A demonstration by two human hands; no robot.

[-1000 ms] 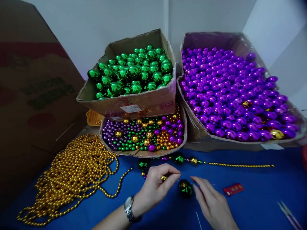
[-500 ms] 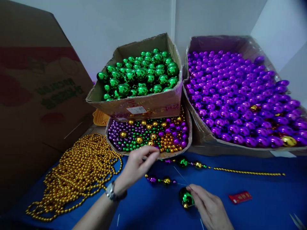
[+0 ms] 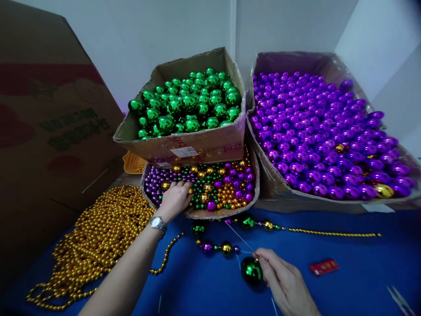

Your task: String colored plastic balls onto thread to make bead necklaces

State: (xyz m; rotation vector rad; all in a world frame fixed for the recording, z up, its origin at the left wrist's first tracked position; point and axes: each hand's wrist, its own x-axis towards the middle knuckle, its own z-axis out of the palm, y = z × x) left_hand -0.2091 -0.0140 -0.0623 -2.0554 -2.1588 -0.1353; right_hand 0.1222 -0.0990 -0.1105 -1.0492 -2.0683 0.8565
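My left hand (image 3: 174, 198) reaches into a shallow tray of mixed small beads (image 3: 253, 193), its fingers down among the purple and green ones; whether it grips any is hidden. A watch sits on that wrist. My right hand (image 3: 284, 281) rests low on the blue table (image 3: 345, 289), pinching a thin needle with thread (image 3: 241, 239) beside a large green ball (image 3: 251, 270). A partly strung strand (image 3: 219, 248) of purple, gold and green beads lies between the hands. It runs on to a long gold bead string (image 3: 329, 232) stretching to the right.
A box of large green balls (image 3: 197, 147) sits on top of the tray's back. A big box of purple balls (image 3: 272, 184) stands at right. A heap of gold bead chain (image 3: 95, 241) lies at left, beside a tall cardboard box (image 3: 49, 131). A red packet (image 3: 324, 266) lies at right.
My left hand has left the strand and moved up and left into the bead tray. My right hand stays by the green ball, holding the needle.
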